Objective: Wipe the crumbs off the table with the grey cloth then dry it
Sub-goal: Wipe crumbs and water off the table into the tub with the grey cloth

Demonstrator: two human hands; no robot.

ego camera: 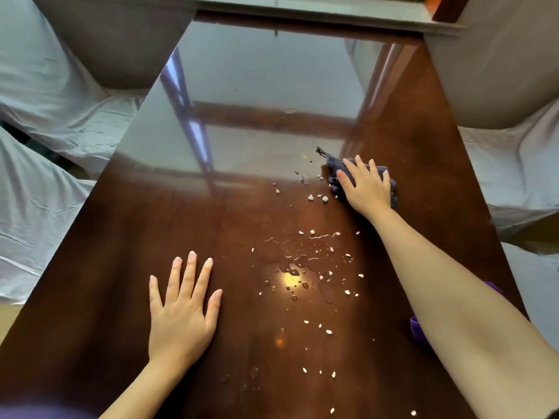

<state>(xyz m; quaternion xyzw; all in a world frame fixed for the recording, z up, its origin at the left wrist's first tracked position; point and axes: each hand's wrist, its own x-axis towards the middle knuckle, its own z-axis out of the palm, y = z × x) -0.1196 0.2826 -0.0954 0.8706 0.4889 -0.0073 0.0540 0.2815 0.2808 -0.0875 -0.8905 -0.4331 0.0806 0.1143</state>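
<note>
A glossy dark brown table (121,267) stretches away from me. My right hand (367,186) presses flat on the grey cloth (334,166), which lies crumpled on the table's right side, mostly hidden under my palm. Several white crumbs (317,197) lie just left of the cloth, and more are scattered down the middle right toward me (328,331). Water drops and a small puddle (290,264) sit among them. My left hand (181,309) rests flat on the table at the near left, fingers spread, holding nothing.
A purple cloth (416,326) lies at the table's right edge, partly hidden under my right forearm. Seats draped in pale sheets stand on the left (60,116) and right (514,164). A ledge (302,7) runs along the far end.
</note>
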